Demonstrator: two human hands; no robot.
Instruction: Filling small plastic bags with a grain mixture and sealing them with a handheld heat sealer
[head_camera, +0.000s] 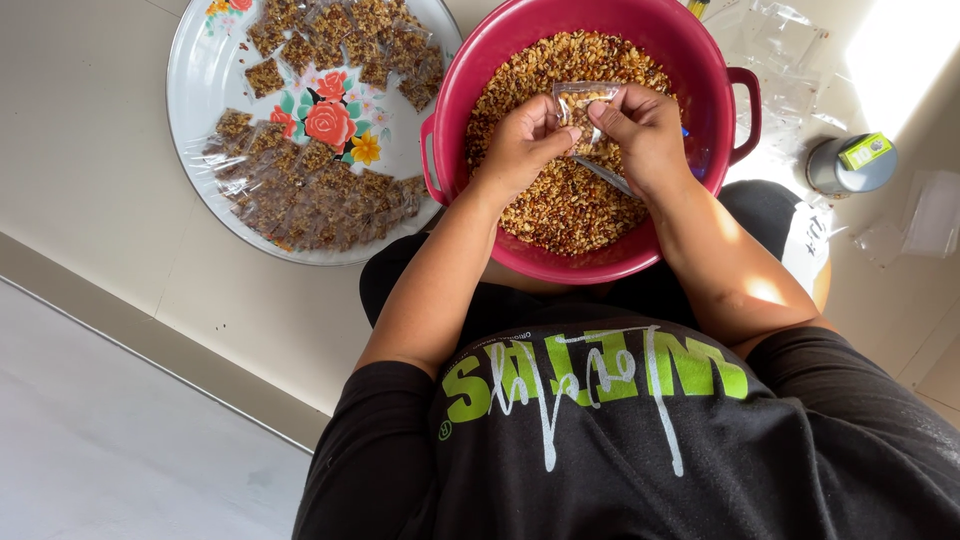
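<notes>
Head view — items as seen. Left hand (522, 135) and right hand (645, 128): both pinch one small clear bag (580, 100), partly filled, held over the bowl. Red bowl (700, 75): two handles, resting in the person's lap, filled with brown grain mix (560, 200). Round floral tray (200, 90): on the floor just beside the bowl, holding many filled packets (320, 190). Grey canister (850, 163) — on the floor to the other side, near loose empty bags (790, 50).
</notes>
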